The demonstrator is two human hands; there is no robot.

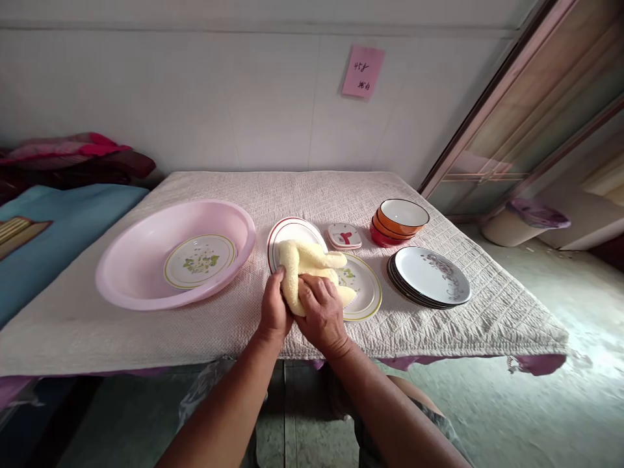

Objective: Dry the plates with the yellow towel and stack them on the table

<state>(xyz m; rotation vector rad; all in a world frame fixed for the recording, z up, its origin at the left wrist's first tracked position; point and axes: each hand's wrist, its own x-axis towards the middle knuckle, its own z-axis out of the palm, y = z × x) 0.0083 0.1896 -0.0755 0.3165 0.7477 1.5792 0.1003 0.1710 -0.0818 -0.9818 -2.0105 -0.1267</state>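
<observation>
A pale yellow towel point(312, 257) is bunched up between my two hands over the near middle of the table. My left hand point(275, 307) is closed on its left side, with the thumb on top. From the right, my right hand point(322, 309) presses its curled fingers into the folds. Behind the towel is a white plate with a red rim point(292, 225), partly covered; whether my left hand also touches it, I cannot tell. A white plate with a yellow-green rim and leaf pattern point(368, 296) lies partly under the towel on the right.
At left, a pink basin point(131, 260) holds a leaf-patterned plate point(199, 261). A small white dish with a red design point(345, 236) stands behind the towel. Stacked bowls point(402, 224) and stacked plates point(431, 276) are at right. The table's quilted cover point(234, 338) reaches the near edge.
</observation>
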